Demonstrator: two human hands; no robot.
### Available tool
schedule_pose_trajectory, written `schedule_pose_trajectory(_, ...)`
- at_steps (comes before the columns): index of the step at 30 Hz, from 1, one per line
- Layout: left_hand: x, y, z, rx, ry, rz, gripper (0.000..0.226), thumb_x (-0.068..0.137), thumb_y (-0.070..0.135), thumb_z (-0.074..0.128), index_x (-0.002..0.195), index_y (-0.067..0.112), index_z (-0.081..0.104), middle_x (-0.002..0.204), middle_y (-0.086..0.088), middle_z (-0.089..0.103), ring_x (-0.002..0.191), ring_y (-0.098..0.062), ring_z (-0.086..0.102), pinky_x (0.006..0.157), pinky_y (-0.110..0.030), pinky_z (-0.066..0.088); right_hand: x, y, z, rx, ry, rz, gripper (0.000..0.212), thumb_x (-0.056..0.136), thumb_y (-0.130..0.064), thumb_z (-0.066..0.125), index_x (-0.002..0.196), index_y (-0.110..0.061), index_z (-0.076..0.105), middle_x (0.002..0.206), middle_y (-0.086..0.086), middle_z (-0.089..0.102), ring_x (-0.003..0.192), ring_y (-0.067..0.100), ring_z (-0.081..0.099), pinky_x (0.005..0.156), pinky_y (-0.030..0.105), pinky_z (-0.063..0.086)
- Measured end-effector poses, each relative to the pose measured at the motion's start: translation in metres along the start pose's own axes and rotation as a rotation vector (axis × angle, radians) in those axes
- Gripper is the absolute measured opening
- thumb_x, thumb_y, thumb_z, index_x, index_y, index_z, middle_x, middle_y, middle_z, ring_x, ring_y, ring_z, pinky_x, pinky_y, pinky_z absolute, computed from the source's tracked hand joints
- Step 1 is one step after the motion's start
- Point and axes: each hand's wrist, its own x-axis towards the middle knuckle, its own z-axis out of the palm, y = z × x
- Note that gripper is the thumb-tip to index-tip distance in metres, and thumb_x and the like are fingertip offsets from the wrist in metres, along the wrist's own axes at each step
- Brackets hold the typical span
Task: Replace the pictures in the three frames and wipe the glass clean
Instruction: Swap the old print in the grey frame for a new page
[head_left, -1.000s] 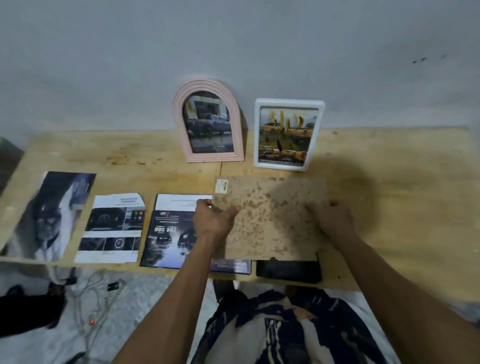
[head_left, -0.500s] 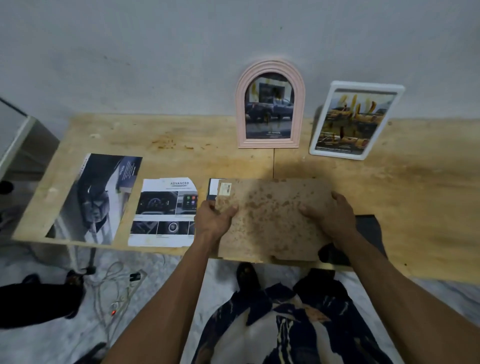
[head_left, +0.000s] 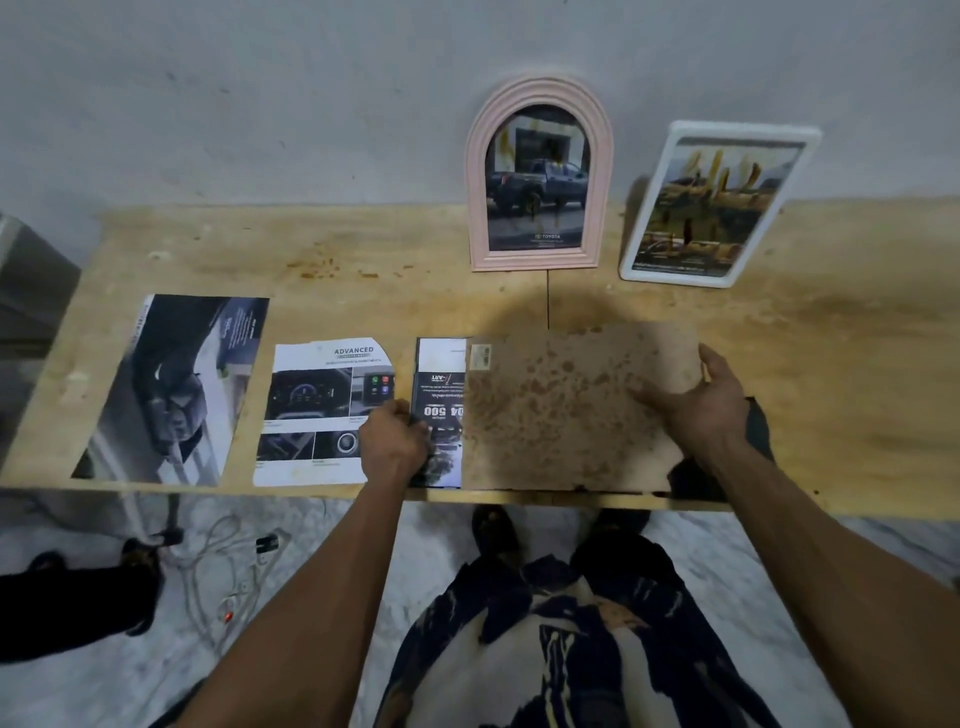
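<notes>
Right hand grips backing board; left hand pinches brochure.

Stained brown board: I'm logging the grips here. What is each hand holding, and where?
Right hand holds the stained brown board at its right edge; left hand pinches the dark car print at its left edge.

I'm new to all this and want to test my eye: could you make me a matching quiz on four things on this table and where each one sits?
Things:
1. pink arched frame
2. white frame
3. stained brown board
4. dashboard printout

Places:
A. under the right hand
B. leaning on the wall, furthest right
C. flat, just left of the left hand
D. upright against the wall, behind the board

Pairs: 1-D, 2-B, 3-A, 4-C
</notes>
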Motion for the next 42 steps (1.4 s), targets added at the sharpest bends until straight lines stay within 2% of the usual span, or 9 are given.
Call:
schedule_pose_trajectory(3,0.003,0.0,-0.003,-0.112,-0.006,-0.068,0.014,0.081,0.005,0.077,0.078,0.017,0.068,0.077,-0.008,0.074,0.071,-0.028,0.072,0.076,-0.049,0.062,0.001,0.003,0.004,-0.013,0.012,0.012,0.114,0.053,-0.055,0.09,0.148,-0.025,0.035,0.134,0.005,0.061,0.116,0.028,0.06,0.094,0.051,0.054)
schedule_pose_trajectory(7,0.002,0.004,-0.009,-0.065,0.017,-0.071,0.016,0.078,0.015,0.085,0.09,0.016,0.074,0.088,-0.003,0.071,0.085,-0.022,0.066,0.083,-0.028,0.051,0.0,0.006,0.012,-0.047,0.034,0.01,0.106,0.059,-0.052,0.089,0.148,-0.026,0.036,0.132,0.004,0.062,0.115,0.028,0.061,0.093,0.051,0.054)
schedule_pose_trajectory(13,0.001,0.005,-0.011,-0.054,0.029,-0.092,0.027,0.074,0.02,0.088,0.099,0.014,0.077,0.1,-0.007,0.076,0.093,-0.025,0.07,0.085,-0.03,0.054,-0.001,0.007,0.023,-0.133,0.042,0.014,0.107,0.065,-0.055,0.085,0.152,-0.028,0.029,0.139,0.006,0.057,0.124,0.033,0.055,0.097,0.053,0.05)
schedule_pose_trajectory(21,0.003,0.005,-0.012,-0.026,0.017,-0.09,0.028,0.072,0.024,0.09,0.096,0.015,0.078,0.097,-0.005,0.077,0.092,-0.025,0.07,0.086,-0.035,0.056,-0.003,0.01,0.031,-0.168,0.027,0.051,0.108,0.065,-0.058,0.083,0.152,-0.024,0.029,0.141,0.007,0.055,0.127,0.033,0.052,0.1,0.048,0.048)
schedule_pose_trajectory(27,0.007,0.002,-0.013,-0.021,0.015,-0.076,0.028,0.074,0.024,0.088,0.099,0.014,0.078,0.099,-0.006,0.076,0.092,-0.023,0.069,0.084,-0.029,0.052,-0.005,0.001,0.051,-0.206,-0.048,0.021,0.088,0.068,-0.055,0.08,0.139,-0.027,0.038,0.123,0.004,0.063,0.113,0.032,0.059,0.084,0.043,0.054)
schedule_pose_trajectory(31,0.01,0.001,-0.013,-0.04,0.007,-0.09,0.023,0.077,0.021,0.086,0.097,0.013,0.078,0.1,-0.007,0.076,0.091,-0.022,0.068,0.088,-0.03,0.052,-0.008,-0.004,0.064,-0.23,-0.03,0.02,0.072,0.069,-0.052,0.079,0.122,-0.022,0.043,0.113,0.005,0.063,0.104,0.032,0.061,0.071,0.033,0.047)
schedule_pose_trajectory(33,0.01,0.001,-0.013,-0.038,0.009,-0.093,0.02,0.08,0.021,0.084,0.098,0.014,0.079,0.101,-0.007,0.076,0.095,-0.024,0.068,0.09,-0.032,0.053,-0.011,-0.006,0.069,-0.237,-0.014,0.033,0.077,0.061,-0.061,0.076,0.119,-0.022,0.042,0.114,0.01,0.059,0.105,0.035,0.058,0.075,0.04,0.053)
schedule_pose_trajectory(36,0.009,0.002,-0.013,-0.033,0.026,-0.091,0.017,0.084,0.023,0.08,0.099,0.015,0.079,0.104,-0.006,0.076,0.101,-0.027,0.067,0.092,-0.033,0.053,-0.013,-0.008,0.075,-0.27,-0.021,0.077,0.089,0.066,-0.058,0.075,0.137,-0.021,0.035,0.129,0.015,0.046,0.118,0.039,0.047,0.093,0.052,0.049)
schedule_pose_trajectory(42,0.004,0.008,-0.013,-0.013,0.028,-0.099,0.011,0.08,0.02,0.075,0.09,0.017,0.08,0.091,-0.003,0.073,0.094,-0.027,0.066,0.088,-0.033,0.054,-0.016,-0.01,0.082,-0.322,-0.038,0.085,0.096,0.078,-0.055,0.07,0.151,-0.02,0.019,0.146,0.015,0.035,0.129,0.04,0.035,0.104,0.046,0.034)
